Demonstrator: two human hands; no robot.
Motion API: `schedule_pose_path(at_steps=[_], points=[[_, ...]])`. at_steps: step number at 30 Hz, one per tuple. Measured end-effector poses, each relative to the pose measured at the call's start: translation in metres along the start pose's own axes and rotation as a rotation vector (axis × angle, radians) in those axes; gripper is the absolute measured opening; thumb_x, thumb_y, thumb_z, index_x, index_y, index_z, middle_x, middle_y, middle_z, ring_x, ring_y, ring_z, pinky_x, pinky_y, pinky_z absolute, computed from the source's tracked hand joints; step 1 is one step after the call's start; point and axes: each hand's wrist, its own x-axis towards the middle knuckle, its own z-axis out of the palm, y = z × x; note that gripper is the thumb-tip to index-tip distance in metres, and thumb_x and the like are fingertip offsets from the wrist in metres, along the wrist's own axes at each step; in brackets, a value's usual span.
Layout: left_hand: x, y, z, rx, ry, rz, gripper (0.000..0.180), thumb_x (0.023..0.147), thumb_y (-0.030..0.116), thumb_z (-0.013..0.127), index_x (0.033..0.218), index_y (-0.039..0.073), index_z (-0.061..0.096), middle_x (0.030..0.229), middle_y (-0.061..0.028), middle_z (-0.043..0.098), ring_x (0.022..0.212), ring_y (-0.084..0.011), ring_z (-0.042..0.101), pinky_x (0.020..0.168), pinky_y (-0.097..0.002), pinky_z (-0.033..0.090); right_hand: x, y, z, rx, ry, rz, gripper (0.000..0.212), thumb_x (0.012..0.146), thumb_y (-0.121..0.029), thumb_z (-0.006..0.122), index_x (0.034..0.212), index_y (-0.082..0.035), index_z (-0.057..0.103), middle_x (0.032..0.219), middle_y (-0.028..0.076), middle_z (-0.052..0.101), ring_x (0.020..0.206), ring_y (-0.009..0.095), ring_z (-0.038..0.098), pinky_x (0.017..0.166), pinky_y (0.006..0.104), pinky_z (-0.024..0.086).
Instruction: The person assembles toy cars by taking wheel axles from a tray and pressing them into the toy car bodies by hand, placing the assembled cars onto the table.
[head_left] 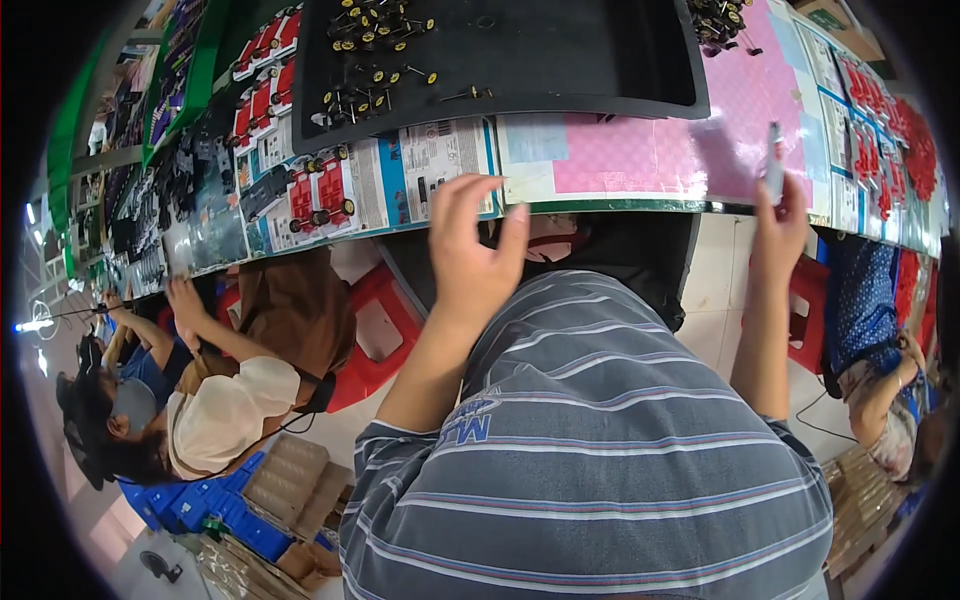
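Grey pen-shaped tool [774, 160] stands upright in the grip of the right hand [782, 232], far over on the right side of the view, above the pink mat [640, 150] that covers that part of the desk [600, 205].

Starting at the far left, a co-worker in a cream top [215, 415] sits at the same desk, one arm stretched up to its edge; blue crates [205, 510] and brown moulded trays [290, 480] lie on the floor below. On the desk in front of that person lie printed blister cards with red toy cars [320, 190]. A red stool [375, 335] stands under the desk edge.

Further right, a large black tray [560, 60] rests on the desk, with small black-and-yellow wheel-and-axle parts [375, 55] scattered in its left half. The left hand [470, 255] is raised just below the desk edge, fingers loosely spread and slightly curled, holding nothing that can be seen; its fingertips overlap the printed sheets [440, 160] at the edge.

The person's striped grey shirt [600, 450] fills the lower centre. To the right, the right hand has its fingers wrapped round the lower part of the tool. More red cars on cards [880, 140] line the far right of the desk, where another person in blue patterned clothing [860, 300] sits.
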Motion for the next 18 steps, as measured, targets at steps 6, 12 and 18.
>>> schedule_pose_path(at_steps=[6, 12, 18], points=[[-0.028, 0.016, 0.042, -0.888, -0.538, -0.346, 0.064, 0.082, 0.024, 0.081, 0.133, 0.003, 0.049, 0.114, -0.0083, 0.057, 0.08, -0.0106, 0.056, 0.062, -0.0215, 0.045, -0.093, -0.101, 0.036, 0.03, -0.484, -0.351, 0.059, 0.068, -0.019, 0.084, 0.12, -0.001, 0.061, 0.102, 0.015, 0.065, 0.09, 0.026, 0.063, 0.079, 0.0349, 0.051], [-0.019, 0.008, 0.032, -0.869, -0.56, -0.241, 0.061, 0.082, 0.026, 0.082, 0.129, 0.0, 0.052, 0.117, -0.0104, 0.06, 0.105, -0.0194, 0.06, 0.092, -0.0337, 0.049, -0.092, -0.126, 0.069, 0.128, -0.628, -0.574, 0.063, 0.063, -0.015, 0.086, 0.12, -0.001, 0.061, 0.109, 0.014, 0.066, 0.091, 0.031, 0.061, 0.082, 0.0385, 0.048], [-0.021, -0.005, 0.009, -1.115, -0.423, -0.404, 0.04, 0.086, 0.015, 0.072, 0.12, -0.001, 0.059, 0.111, -0.0074, 0.063, 0.098, -0.0131, 0.062, 0.084, -0.0282, 0.05, -0.068, -0.11, 0.065, 0.21, -0.617, -0.624, 0.028, 0.077, -0.009, 0.076, 0.101, 0.002, 0.067, 0.098, 0.015, 0.068, 0.083, 0.027, 0.066, 0.072, 0.0339, 0.053]])
